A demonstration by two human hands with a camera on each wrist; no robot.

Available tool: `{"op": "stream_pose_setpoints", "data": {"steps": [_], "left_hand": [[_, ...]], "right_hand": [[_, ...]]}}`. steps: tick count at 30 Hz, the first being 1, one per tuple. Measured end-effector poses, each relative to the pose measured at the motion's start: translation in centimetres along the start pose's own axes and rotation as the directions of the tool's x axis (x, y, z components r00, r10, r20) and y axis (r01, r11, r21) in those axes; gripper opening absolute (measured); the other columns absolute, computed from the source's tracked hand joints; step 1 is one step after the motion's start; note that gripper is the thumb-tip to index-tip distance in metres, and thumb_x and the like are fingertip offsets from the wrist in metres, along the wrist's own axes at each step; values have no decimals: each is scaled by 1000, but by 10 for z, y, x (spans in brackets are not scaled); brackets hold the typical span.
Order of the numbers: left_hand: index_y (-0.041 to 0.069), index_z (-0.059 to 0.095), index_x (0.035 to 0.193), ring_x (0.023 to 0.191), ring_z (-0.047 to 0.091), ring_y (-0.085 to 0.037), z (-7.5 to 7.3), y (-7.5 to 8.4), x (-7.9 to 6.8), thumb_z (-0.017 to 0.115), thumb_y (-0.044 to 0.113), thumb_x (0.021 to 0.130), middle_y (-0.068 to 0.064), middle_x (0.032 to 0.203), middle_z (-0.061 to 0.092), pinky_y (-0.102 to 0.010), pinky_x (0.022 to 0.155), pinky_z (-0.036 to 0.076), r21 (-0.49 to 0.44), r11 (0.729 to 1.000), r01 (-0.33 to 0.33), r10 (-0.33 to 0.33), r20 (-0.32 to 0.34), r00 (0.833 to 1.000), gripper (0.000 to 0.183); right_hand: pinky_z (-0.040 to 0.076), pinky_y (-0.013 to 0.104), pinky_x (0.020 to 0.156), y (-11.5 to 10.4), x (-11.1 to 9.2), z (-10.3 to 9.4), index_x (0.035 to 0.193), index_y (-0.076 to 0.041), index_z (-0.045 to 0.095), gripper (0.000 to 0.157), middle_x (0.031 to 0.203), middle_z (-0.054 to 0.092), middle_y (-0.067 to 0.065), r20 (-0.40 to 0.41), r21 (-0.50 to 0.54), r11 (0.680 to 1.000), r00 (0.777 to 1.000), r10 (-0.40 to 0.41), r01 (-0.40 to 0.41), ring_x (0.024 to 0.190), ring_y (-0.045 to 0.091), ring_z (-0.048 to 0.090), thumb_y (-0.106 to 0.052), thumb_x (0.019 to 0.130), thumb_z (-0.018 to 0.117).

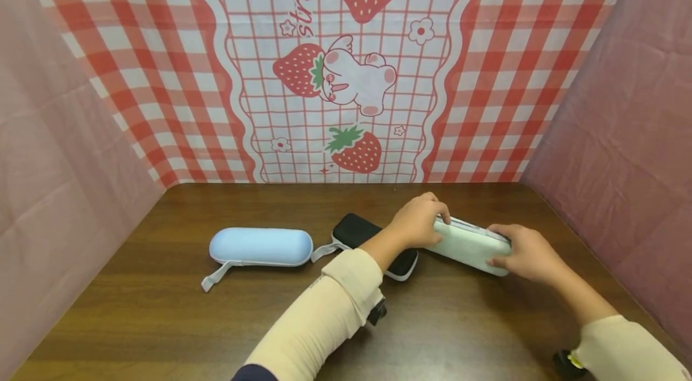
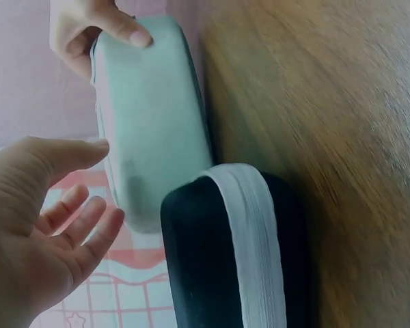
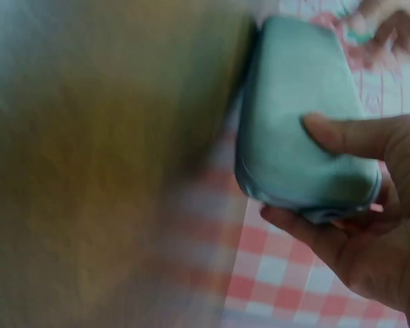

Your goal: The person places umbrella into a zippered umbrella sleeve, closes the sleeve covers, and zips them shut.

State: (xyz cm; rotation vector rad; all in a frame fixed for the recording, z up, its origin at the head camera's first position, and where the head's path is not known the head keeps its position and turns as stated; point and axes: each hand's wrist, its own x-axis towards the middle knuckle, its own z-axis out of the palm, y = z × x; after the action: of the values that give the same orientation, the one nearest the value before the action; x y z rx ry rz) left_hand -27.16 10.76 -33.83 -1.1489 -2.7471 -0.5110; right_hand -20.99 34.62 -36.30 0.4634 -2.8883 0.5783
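Observation:
A mint-green zip case (image 1: 469, 244) is tilted on its side at the right of the table. My right hand (image 1: 532, 253) grips its right end, the thumb (image 3: 342, 133) on the broad face and the fingers around the far edge. At the case's other end is my left hand (image 1: 417, 222). In the left wrist view, its thumb (image 2: 75, 154) is close to the case's edge and the loosely bent fingers stand clear of it. Beneath my left forearm lies a black case (image 1: 354, 231) with a white wrist strap, partly hidden by the arm.
A light blue case (image 1: 261, 246) with a grey strap (image 1: 217, 276) lies left of the black one on the brown wooden table (image 1: 162, 321). Behind the table hangs a red checked strawberry cloth (image 1: 346, 92). Pink cloth walls (image 1: 611, 122) stand at both sides.

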Motion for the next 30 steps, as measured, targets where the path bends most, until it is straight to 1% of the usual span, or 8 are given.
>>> {"op": "stream_pose_setpoints", "data": {"steps": [3, 7, 10, 13, 18, 24, 27, 30], "left_hand": [[20, 74, 103, 96, 56, -6, 0, 3, 3, 78, 22, 81, 4, 107, 63, -16, 79, 43, -11, 1000, -3, 2, -31, 1000, 23], [20, 76, 103, 93, 59, -4, 2, 6, 6, 73, 21, 84, 6, 100, 68, -15, 76, 44, -62, 998, 30, -33, -50, 998, 19], [19, 77, 102, 90, 62, -2, 3, 9, 8, 71, 22, 87, 8, 97, 71, -13, 74, 45, -125, 990, 59, -67, -54, 996, 16], [17, 78, 102, 86, 63, 2, 3, 11, 9, 71, 23, 88, 10, 94, 73, -10, 72, 44, -170, 983, 66, -74, -42, 996, 16], [17, 79, 101, 80, 60, 6, 3, 16, 8, 72, 28, 88, 12, 89, 73, -7, 69, 41, -193, 980, 48, -54, -27, 998, 18], [18, 79, 100, 79, 59, 7, 5, 16, 7, 73, 29, 88, 13, 89, 73, -7, 67, 41, -210, 977, 33, -45, -54, 998, 17], [17, 78, 97, 78, 58, 7, 6, 16, 7, 71, 26, 89, 12, 88, 72, -7, 68, 41, -194, 981, -1, -12, -70, 997, 14], [15, 76, 95, 76, 57, 6, 5, 16, 8, 70, 22, 90, 11, 85, 70, -7, 68, 40, -161, 986, -44, 31, -79, 996, 11]], "right_hand": [[46, 42, 61, -10, -2, 5, 109, -2, 66, 50, 91, 66, 13, -67, -45, 999, 998, -8, 5, 76, 25, 58, -15, 66, 87], [47, 48, 60, -20, -6, 10, 109, -3, 64, 50, 92, 62, 18, -141, -104, 994, 990, -27, 13, 75, 29, 59, -11, 65, 87], [48, 51, 59, -26, -9, 12, 110, -3, 62, 53, 90, 60, 18, -196, -150, 988, 978, -64, 35, 71, 30, 58, -6, 62, 86], [48, 52, 59, -32, -11, 14, 111, -1, 61, 57, 89, 59, 18, -247, -194, 979, 962, -117, 69, 69, 31, 59, -2, 60, 86], [49, 52, 61, -41, -12, 14, 113, 3, 60, 63, 89, 58, 19, -294, -270, 955, 934, -203, 122, 74, 35, 59, 4, 55, 82], [49, 51, 59, -47, -12, 16, 112, 4, 59, 64, 89, 57, 19, -332, -318, 933, 902, -277, 169, 77, 37, 57, 9, 52, 78], [49, 51, 57, -48, -11, 16, 112, 4, 59, 63, 89, 57, 19, -341, -325, 930, 897, -283, 170, 76, 38, 57, 9, 52, 78], [49, 51, 57, -48, -10, 16, 112, 4, 60, 63, 89, 57, 19, -341, -323, 932, 899, -276, 163, 77, 38, 57, 9, 52, 79]]}}
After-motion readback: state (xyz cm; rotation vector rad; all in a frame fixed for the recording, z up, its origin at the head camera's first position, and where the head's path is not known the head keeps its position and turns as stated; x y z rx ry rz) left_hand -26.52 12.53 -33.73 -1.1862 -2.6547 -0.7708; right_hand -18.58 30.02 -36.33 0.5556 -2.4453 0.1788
